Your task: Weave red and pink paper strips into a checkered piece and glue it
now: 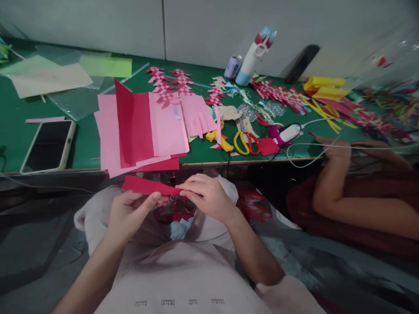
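Over my lap, just off the table's front edge, a long strip of red paper spans both my hands. My left hand supports it from below, thumb laid along its near side. At the strip's right end, the fingers of my right hand pinch it. Beyond the hands, pink paper sheets and a folded red sheet lie stacked at the table edge. To their right is a pink sheet cut into strips.
The green table carries a phone, scissors, a yellow tool, woven paper chains, a can and a bottle. A white cable crosses the right side. Another person's arm rests at right.
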A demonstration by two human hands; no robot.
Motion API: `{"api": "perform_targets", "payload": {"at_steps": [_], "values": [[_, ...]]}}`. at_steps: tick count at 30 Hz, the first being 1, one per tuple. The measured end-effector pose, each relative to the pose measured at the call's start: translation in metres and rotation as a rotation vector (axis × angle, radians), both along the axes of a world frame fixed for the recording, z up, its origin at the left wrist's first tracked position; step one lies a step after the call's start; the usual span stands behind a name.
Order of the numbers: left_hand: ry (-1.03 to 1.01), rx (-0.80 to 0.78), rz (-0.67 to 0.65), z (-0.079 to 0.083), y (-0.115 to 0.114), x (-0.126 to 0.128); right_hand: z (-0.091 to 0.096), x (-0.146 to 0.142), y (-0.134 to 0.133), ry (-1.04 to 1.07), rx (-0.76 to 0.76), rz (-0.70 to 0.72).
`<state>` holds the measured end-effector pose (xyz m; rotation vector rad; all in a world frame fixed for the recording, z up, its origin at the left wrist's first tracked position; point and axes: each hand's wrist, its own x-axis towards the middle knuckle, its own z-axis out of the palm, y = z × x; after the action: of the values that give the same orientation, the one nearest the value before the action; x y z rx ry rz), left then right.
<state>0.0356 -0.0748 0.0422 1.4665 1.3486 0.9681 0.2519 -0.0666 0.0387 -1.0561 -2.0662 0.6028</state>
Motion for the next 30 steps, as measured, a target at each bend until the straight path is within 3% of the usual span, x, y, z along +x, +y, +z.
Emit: {"api": "perform_targets", "payload": {"at_steps": [4, 10, 19, 23, 26, 28, 30], "values": [[-0.011, 0.006, 0.085, 0.002, 0.002, -0.006, 0.0, 0.003, 0.001, -0.034, -0.002, -0.006], [-0.007, 0.008, -0.016, 0.007, 0.002, 0.0, 0.007, -0.002, 0.0, -0.037, -0.049, 0.016], [-0.031, -0.019, -0.046, 0.005, -0.004, 0.005, 0.009, -0.016, -0.002, 0.03, -0.111, 0.013], [0.011, -0.035, 0.106, 0.0, -0.003, 0.002, 0.009, -0.014, 0.0, 0.021, -0.161, -0.011], [-0.025, 0.065, 0.251, -0.005, 0.003, -0.004, 0.009, -0.011, 0.001, -0.007, -0.182, -0.031], [-0.023, 0.141, 0.225, -0.007, 0.007, -0.01, 0.009, -0.01, 0.003, -0.019, -0.191, -0.029], [0.042, 0.188, 0.112, -0.007, 0.01, -0.016, 0.011, -0.008, 0.004, -0.037, -0.211, -0.011]]}}
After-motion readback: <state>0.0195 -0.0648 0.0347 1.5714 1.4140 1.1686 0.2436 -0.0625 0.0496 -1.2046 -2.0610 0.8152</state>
